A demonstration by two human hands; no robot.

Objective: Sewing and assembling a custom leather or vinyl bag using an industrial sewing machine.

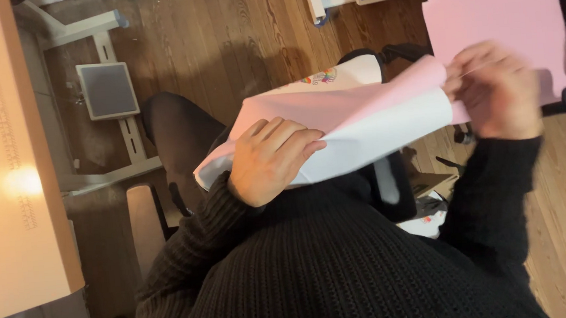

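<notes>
My left hand (271,158) lies flat, fingers curled over the pink-and-white fabric (354,116) on my lap; my right hand (496,88) pinches its far edge, fingers closed. Pulling unevenly could, I reckon, slide it off my lap onto the wooden floor (233,35)

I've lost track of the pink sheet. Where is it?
Head view, upper right: the pink sheet is pinched by the right hand, above the white sheet under the left hand.
</notes>
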